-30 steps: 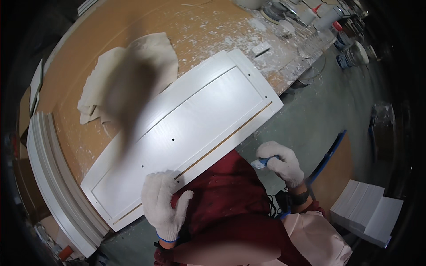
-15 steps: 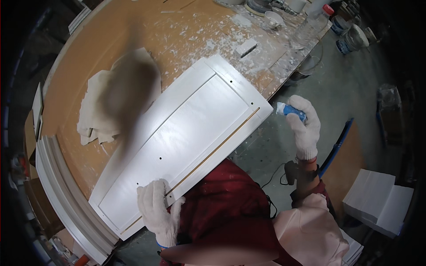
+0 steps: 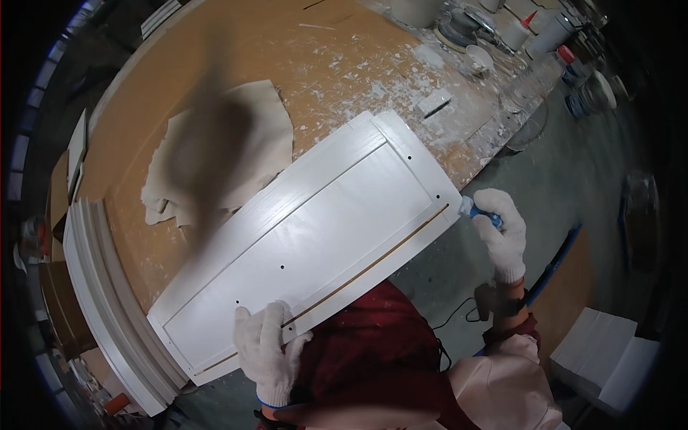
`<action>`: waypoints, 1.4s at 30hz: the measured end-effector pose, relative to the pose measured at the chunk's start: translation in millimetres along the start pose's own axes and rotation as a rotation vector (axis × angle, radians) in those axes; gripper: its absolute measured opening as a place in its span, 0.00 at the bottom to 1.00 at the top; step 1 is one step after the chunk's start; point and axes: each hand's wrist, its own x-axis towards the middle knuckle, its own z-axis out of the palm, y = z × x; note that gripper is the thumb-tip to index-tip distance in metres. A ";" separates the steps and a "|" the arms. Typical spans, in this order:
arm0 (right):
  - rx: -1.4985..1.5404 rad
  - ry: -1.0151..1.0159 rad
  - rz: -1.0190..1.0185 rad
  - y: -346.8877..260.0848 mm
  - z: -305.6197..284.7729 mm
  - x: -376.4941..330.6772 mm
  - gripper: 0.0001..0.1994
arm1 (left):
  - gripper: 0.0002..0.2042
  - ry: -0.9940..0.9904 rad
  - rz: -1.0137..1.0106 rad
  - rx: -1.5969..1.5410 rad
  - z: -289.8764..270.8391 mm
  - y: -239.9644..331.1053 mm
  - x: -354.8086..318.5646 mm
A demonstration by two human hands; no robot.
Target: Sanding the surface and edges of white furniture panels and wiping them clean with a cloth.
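Note:
A long white panel (image 3: 322, 215), with a recessed centre, a narrow slot and several small dark holes, lies slantwise at the table's edge. My left hand (image 3: 269, 351), in a white knit glove, grips its near edge toward the lower left, fingers over the top face and thumb at the rim. In my gloved right hand (image 3: 502, 233) is a small blue piece with a whitish end (image 3: 481, 213), pinched between thumb and fingers. That whitish end meets the panel's right corner or sits just beside it. Its exact kind is hard to make out.
White flakes and a small white block (image 3: 433, 104) lie on the brown table (image 3: 344, 36). A crumpled beige sheet (image 3: 265, 129) is behind the panel. Curved white mouldings (image 3: 107, 308) stand at left. A clear bottle (image 3: 534, 79) and a round sander (image 3: 459, 29) sit far right.
My right hand has brought the blue piece down to the panel's right corner. The whole scene has shifted in view; my left hand stays on the panel.

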 end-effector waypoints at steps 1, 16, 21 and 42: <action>-0.061 -0.046 -0.037 -1.4 -0.5 2.4 0.15 | 0.32 0.006 -0.004 -0.003 -1.1 -0.3 0.8; -0.308 -0.383 -0.478 -47.3 47.8 128.1 0.17 | 0.36 0.018 -0.047 0.014 3.5 -2.2 -4.7; -0.301 -0.394 -0.650 -54.3 66.3 140.5 0.16 | 0.35 0.041 -0.028 -0.013 1.8 -1.5 -3.2; -0.498 -0.402 -0.788 -55.1 72.3 150.3 0.14 | 0.38 0.046 -0.012 -0.019 4.4 -4.0 -8.1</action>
